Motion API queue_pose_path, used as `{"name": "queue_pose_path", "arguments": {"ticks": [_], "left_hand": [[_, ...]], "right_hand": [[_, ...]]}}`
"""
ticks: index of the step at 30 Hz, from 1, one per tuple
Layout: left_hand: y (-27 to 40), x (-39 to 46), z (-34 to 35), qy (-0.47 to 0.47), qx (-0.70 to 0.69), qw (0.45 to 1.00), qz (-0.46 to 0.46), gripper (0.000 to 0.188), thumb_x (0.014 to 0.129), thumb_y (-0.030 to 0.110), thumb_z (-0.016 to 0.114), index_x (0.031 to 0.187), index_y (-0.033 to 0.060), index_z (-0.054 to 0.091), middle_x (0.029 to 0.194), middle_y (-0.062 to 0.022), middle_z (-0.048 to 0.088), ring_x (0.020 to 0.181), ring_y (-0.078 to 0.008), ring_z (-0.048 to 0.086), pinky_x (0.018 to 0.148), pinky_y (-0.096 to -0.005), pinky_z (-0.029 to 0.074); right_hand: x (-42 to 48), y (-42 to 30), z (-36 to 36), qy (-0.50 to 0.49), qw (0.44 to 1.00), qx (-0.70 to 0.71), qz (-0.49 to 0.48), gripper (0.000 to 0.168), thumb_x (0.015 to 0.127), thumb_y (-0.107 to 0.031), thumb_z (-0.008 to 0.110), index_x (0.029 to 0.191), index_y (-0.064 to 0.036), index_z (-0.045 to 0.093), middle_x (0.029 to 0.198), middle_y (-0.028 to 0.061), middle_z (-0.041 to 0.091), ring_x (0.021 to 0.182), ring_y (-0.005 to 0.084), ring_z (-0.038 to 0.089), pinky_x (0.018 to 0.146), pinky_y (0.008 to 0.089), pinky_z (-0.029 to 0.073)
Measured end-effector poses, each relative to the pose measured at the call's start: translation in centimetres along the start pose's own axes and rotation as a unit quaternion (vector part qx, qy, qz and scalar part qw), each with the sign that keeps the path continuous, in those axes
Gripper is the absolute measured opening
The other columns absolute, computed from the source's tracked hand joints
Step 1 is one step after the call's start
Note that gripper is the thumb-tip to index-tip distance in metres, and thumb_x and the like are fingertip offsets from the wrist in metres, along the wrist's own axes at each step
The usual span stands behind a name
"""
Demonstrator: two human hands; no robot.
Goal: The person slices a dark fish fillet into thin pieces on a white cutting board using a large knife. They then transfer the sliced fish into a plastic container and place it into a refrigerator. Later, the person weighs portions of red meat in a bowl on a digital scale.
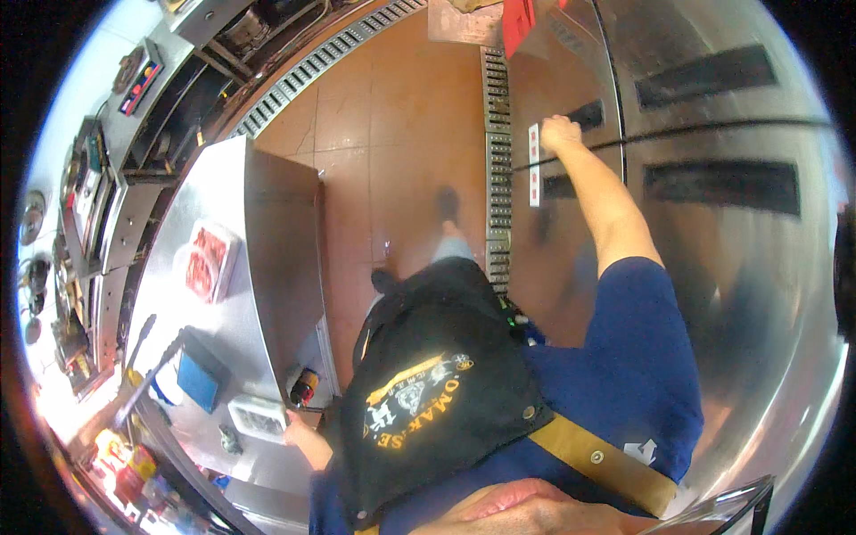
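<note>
My left hand [301, 431] grips the near end of a white plastic container [257, 418] with dark contents, at the edge of the steel counter. What exactly lies inside it is too blurred to tell. Out to the other side, my right hand [560, 135] has its fingers at the dark recessed handle [587, 116] of a stainless steel refrigerator door [562, 73]. Beside that hand runs a white strip with red marks [534, 165]. A tray of pink raw meat [208, 262] sits farther along the counter [224, 187].
On the counter are a blue box [198, 373] and a small crumpled item [230, 439]. A dark-capped bottle [304, 388] stands on the shelf below. Slotted drain grates [499, 180] line the brown tiled floor [401, 134]. A digital scale [140, 75] stands at the far left.
</note>
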State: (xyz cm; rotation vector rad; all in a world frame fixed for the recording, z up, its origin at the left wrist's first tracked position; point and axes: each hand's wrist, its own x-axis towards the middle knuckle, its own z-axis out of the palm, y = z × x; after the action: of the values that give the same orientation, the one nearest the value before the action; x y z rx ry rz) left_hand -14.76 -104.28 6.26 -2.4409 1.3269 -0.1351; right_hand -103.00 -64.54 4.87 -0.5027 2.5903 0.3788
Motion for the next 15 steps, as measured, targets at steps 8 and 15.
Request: {"name": "queue_pose_path", "arguments": {"ticks": [8, 15], "left_hand": [[34.4, -20.9, -2.8, -0.438, -0.626, 0.643, 0.056, 0.056, 0.1, 0.034, 0.048, 0.145, 0.0012, 0.038, 0.145, -0.021, 0.046, 0.125, -0.0363, 0.052, 0.106, -0.0499, 0.039], [67.6, -57.5, -19.4, -0.359, -0.194, 0.552, 0.727, 0.054, 0.093, 0.049, 0.062, 0.118, 0.0009, 0.065, 0.111, -0.0182, 0.069, 0.102, -0.0262, 0.066, 0.089, -0.0371, 0.05]], "right_hand": [[8.2, 6.3, 4.4, -0.163, 0.979, -0.119, 0.039, 0.034, 0.089, -0.021, 0.059, 0.118, -0.009, 0.072, 0.123, 0.0131, 0.068, 0.114, 0.0298, 0.065, 0.088, 0.0442, 0.051], [2.6, -10.0, 5.0, 0.142, 0.931, 0.174, -0.287, 0.043, 0.085, -0.044, 0.061, 0.113, -0.013, 0.072, 0.111, 0.0141, 0.07, 0.113, 0.0329, 0.061, 0.1, 0.0464, 0.046]]}}
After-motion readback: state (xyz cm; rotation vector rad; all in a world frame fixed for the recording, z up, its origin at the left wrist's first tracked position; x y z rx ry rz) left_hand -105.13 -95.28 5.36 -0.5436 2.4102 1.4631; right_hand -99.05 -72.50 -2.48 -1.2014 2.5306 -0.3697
